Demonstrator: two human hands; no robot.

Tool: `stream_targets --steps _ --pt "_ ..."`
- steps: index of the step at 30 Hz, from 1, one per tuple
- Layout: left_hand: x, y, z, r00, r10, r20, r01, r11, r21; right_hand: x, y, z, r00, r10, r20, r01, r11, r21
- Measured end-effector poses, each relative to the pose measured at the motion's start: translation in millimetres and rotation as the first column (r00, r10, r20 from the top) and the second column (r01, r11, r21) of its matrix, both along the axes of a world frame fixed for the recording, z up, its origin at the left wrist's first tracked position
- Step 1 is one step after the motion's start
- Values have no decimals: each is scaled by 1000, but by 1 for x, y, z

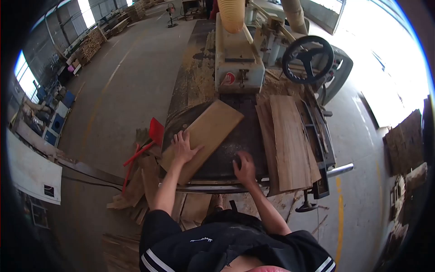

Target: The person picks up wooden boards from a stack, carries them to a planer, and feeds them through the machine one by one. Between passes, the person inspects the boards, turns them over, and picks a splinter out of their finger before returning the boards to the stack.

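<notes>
A light brown board (210, 129) lies diagonally on the dark machine table (233, 152), its far end close to the machine housing (239, 68). My left hand (183, 147) rests flat on the board's near left part, fingers spread. Right of the board, my right hand (245, 168) is over the dark table near its front edge, fingers curled, apart from the board. Whether it holds anything is too small to tell. Farther right, several long planks (292, 140) lie together along the table's right side.
A black handwheel (307, 59) stands at the back right. A yellow hose (231, 16) rises from the housing. To the left is a red dustpan (156, 131), with wood pieces (131, 192) below. A metal bar (340, 170) sticks out at the right.
</notes>
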State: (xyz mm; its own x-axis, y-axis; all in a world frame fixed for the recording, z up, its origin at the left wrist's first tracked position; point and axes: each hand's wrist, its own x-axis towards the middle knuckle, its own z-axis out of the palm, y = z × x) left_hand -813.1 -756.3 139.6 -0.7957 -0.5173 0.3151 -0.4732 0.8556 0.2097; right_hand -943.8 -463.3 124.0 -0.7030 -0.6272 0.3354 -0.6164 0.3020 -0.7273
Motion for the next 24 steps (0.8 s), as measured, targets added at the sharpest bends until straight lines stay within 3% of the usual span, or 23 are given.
stream_targets --steps 2,3,4,5,6,7,9,13,15,18,22,24 --pt "1 34 -4 988 154 -21 -151 984 90 20 6 -13 998 35 -44 -34 999 16" --pt "3 49 -4 989 147 -11 -145 985 90 30 9 -20 992 84 -96 -81 996 41" --pt "8 67 -5 994 53 -93 -42 993 113 39 13 -22 994 100 43 -103 991 84" --pt "14 86 -9 984 -35 -172 59 989 135 49 17 -25 993 95 62 -101 990 95" --pt "15 105 -14 972 -61 -226 118 962 248 55 18 -29 999 34 -6 -33 993 114" --pt "17 121 -22 975 -59 -213 114 959 260 56 22 -34 996 -24 -81 34 992 125" --pt "22 142 -33 959 -133 -249 188 959 211 49 38 -41 999 11 -45 -6 995 104" --pt "43 162 -11 978 -182 -104 208 900 383 55 57 -47 999 25 33 -27 997 77" --pt "52 175 2 971 -237 -1 225 921 318 59 68 -46 998 43 50 -48 993 106" --pt "59 188 -2 980 -188 62 165 949 270 50 67 -34 998 58 24 -61 991 119" --pt "47 185 1 981 -165 99 134 955 265 46 58 -36 999 -4 46 -1 995 97" --pt "39 183 -1 988 -153 34 139 955 263 38 51 -35 999 -26 46 22 996 83"
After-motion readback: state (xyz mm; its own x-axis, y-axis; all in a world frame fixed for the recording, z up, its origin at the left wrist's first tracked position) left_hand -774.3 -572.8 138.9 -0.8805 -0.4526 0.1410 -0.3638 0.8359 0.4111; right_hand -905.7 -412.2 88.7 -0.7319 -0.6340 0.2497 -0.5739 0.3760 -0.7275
